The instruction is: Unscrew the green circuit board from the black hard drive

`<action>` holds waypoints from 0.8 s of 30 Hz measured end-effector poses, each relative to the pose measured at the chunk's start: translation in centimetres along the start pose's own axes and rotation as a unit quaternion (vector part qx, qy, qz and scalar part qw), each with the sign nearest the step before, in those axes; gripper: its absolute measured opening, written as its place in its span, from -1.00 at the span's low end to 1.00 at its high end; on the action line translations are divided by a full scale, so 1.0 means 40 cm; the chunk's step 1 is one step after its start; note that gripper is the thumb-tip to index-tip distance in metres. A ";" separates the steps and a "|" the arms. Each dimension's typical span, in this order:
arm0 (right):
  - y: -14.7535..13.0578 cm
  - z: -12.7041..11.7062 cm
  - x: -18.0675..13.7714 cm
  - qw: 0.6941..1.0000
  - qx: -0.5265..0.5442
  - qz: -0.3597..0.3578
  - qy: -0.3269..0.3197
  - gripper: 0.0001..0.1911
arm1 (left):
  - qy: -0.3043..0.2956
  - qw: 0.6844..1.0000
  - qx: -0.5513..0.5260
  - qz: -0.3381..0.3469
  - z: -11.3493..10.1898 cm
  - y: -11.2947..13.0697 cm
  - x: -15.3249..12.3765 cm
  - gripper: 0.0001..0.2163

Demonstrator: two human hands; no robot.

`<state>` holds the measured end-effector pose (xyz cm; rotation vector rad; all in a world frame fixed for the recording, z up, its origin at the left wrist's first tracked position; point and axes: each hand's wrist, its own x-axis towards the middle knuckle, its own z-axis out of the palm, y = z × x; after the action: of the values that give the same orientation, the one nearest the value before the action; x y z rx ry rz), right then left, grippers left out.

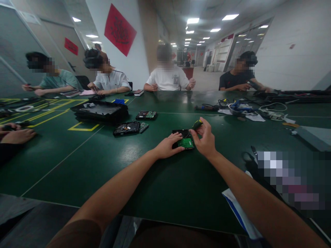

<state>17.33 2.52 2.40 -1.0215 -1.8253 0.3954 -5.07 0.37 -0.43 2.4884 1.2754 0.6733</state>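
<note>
A hard drive [186, 143] with a green circuit board lies on the green table in front of me. My left hand [169, 144] rests on its left side, fingers spread over the edge and holding it against the table. In my right hand [206, 137] is a screwdriver [197, 124] with a green and yellow handle, gripped between thumb and fingers. Its thin shaft slants down and left towards the drive; I cannot tell whether the tip touches a screw. Part of the drive is hidden under my left fingers.
To the left lie an opened hard drive [126, 128], a loose circuit board [143, 127], another drive [146, 115] and black trays [99, 111]. Tangled cables [241, 107] sit at the back right. Several people work around the table; a co-worker's hand [19, 135] rests at far left.
</note>
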 end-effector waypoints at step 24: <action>0.052 0.030 0.008 0.989 0.037 -0.116 0.088 -0.27 | 0.053 0.998 -0.033 0.006 0.009 0.003 0.000 -0.42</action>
<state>17.22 4.20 0.67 -0.7593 -1.7335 0.2226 -4.81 0.27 -0.67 2.4386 1.2543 0.8455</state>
